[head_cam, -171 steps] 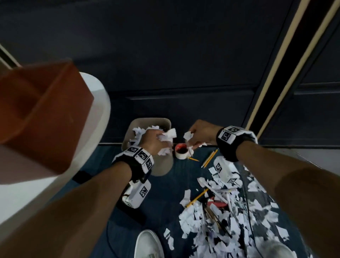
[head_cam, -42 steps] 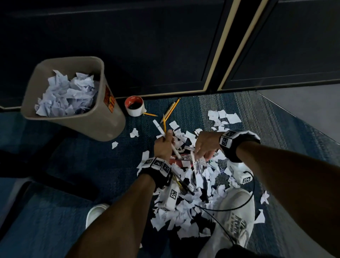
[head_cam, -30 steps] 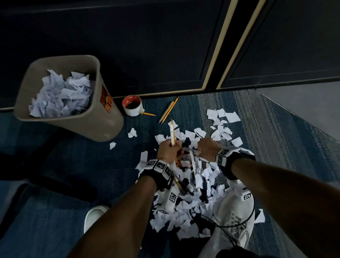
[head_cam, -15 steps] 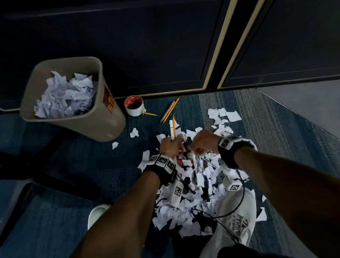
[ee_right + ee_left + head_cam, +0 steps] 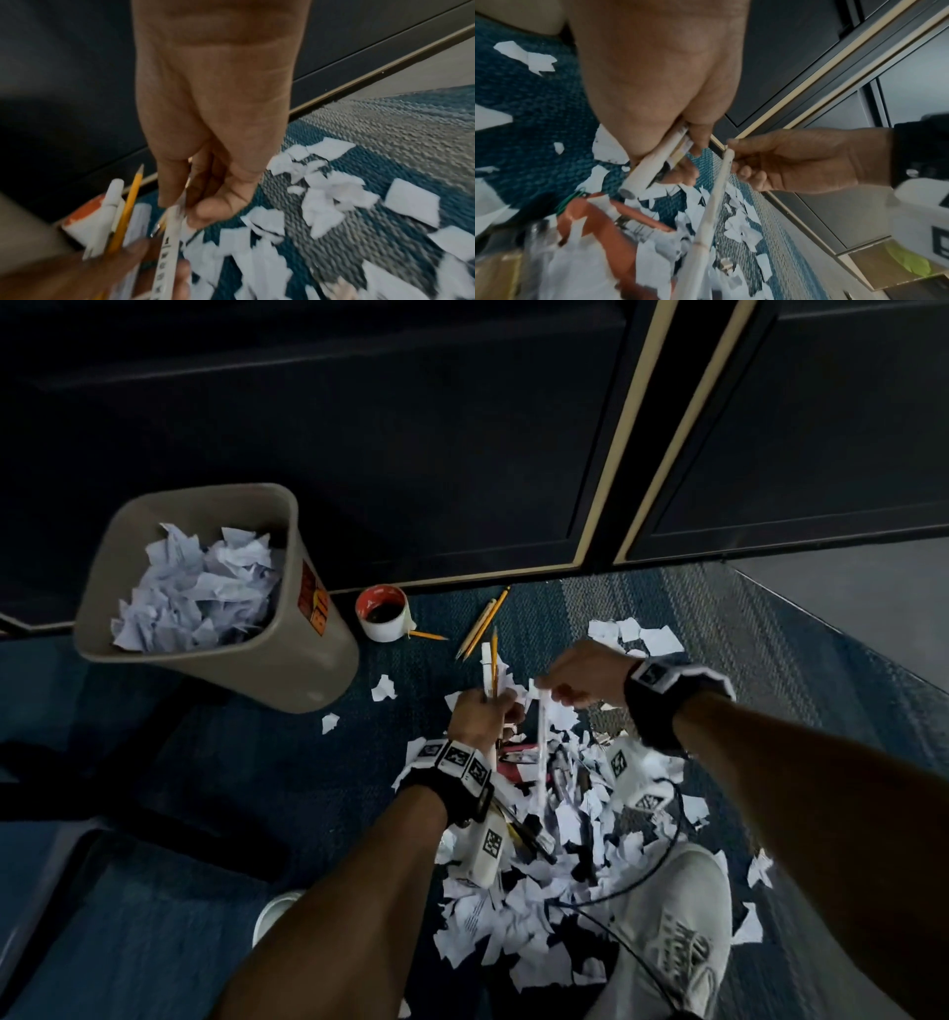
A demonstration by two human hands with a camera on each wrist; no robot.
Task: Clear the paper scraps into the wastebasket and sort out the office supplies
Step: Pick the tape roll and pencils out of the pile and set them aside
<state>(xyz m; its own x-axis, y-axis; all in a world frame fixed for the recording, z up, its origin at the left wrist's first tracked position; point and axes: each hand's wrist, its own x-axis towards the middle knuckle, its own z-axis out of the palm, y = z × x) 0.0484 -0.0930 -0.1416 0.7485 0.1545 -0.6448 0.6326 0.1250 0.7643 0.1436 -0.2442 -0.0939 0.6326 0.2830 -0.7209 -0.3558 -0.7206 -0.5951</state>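
Now right fingers [image 5: 746, 172] pinch a white pen's [image 5: 713, 203] top end.

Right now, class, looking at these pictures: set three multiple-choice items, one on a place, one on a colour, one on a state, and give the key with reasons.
1. Where is the roll of tape?
A. On the carpet beside the wastebasket
B. Inside the wastebasket
C. In the left hand

2. What colour is the pencil held by the left hand?
A. Green
B. Yellow
C. Black

3. What is the right hand doing?
A. Resting flat
B. Crumpling scraps
C. Pinching a white pen

Key: 1 A, it stands right of the wastebasket. 2 B, yellow shaft. 3 C, fingers pinch the white pen.
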